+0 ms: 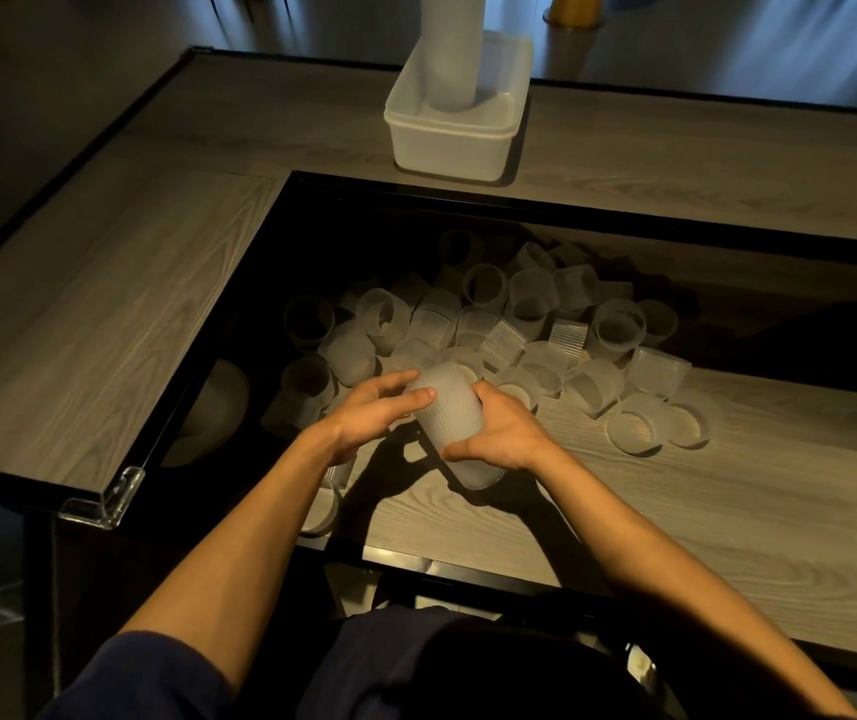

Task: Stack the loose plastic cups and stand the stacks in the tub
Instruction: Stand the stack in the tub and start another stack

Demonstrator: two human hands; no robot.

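Observation:
A short stack of frosted ribbed plastic cups (455, 423) lies tilted between my hands above the lower table surface. My right hand (506, 433) grips its lower part from the right. My left hand (374, 415) holds its upper part, thumb across the top cup. Behind it lies a heap of several loose frosted cups (519, 324), some on their sides, some upside down. A white plastic tub (449, 142) stands on the raised shelf at the back, with a tall stack of cups (449, 49) upright inside it.
The loose cups lie in a sunken bay with black edges (416, 192); a raised wooden shelf (104, 314) wraps its left and back sides. A clear corner guard (106, 498) caps the shelf's near corner. Two cups (657, 426) lie apart to the right.

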